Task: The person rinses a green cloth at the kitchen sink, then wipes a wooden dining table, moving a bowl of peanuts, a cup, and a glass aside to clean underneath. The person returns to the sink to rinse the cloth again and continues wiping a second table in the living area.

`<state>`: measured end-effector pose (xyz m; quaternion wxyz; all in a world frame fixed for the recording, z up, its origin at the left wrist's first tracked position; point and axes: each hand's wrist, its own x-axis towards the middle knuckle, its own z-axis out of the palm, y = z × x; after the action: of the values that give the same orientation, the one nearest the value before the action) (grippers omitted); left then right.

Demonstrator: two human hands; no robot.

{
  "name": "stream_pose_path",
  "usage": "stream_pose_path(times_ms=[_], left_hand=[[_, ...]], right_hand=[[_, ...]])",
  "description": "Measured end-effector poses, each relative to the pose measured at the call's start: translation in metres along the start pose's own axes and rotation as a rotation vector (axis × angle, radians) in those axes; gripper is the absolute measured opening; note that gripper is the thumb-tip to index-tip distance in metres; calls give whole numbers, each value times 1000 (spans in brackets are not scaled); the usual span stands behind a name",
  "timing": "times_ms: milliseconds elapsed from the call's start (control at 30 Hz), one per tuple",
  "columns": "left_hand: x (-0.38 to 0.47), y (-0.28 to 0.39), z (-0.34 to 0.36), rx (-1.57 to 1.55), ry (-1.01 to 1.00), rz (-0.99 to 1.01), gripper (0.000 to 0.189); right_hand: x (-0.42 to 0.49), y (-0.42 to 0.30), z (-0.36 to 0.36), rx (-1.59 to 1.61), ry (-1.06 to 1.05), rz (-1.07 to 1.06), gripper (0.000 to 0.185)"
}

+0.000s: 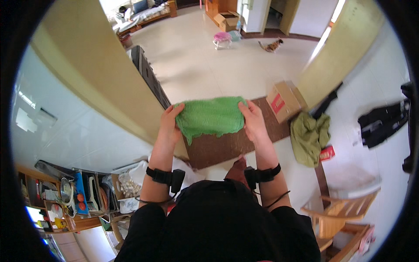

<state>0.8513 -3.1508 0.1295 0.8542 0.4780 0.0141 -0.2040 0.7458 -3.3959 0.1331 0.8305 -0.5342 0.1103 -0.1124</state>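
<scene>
A green cloth (212, 116), with a textured weave and a ragged lower edge, is stretched out between my two hands in front of me. My left hand (169, 119) grips its left end, the thumb lying on top. At the opposite end, my right hand (253, 118) pinches the upper right corner in the same way. The cloth hangs above a brown threshold strip (226, 150) in a doorway. Black straps with small boxes circle both my forearms.
A cardboard box (285, 101) and an olive-green cloth item (309, 137) lie at the doorway's right side. Behind them stands a wooden chair (340, 213). Cluttered shelves (49, 196) line the left. Beyond the doorway are a pink-topped stool (222, 38), a cat (273, 45) and a person (124, 14).
</scene>
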Motion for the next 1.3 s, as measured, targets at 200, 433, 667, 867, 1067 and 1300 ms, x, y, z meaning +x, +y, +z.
stream_pose_path(times_ms=[200,433,667,867,1067,1300], left_hand=[[121,17,49,89,230,310,18],[214,57,71,136,565,312,13],[357,81,15,-7,690,379,13],[500,146,12,21,688,446,17],[621,194,-47,113,919,370,21],[706,258,-88,115,1195,417,22]], right_hand=[[175,-48,-26,-332,81,-199,27],[351,-42,-10,-265,-165,-3,26],[524,-22,33,-256,-337,84,28],[708,-21,79,-368,-373,79,26],[837,-1,155,-375,-466,146,29],[1006,51,268,-459,-792,128,28]])
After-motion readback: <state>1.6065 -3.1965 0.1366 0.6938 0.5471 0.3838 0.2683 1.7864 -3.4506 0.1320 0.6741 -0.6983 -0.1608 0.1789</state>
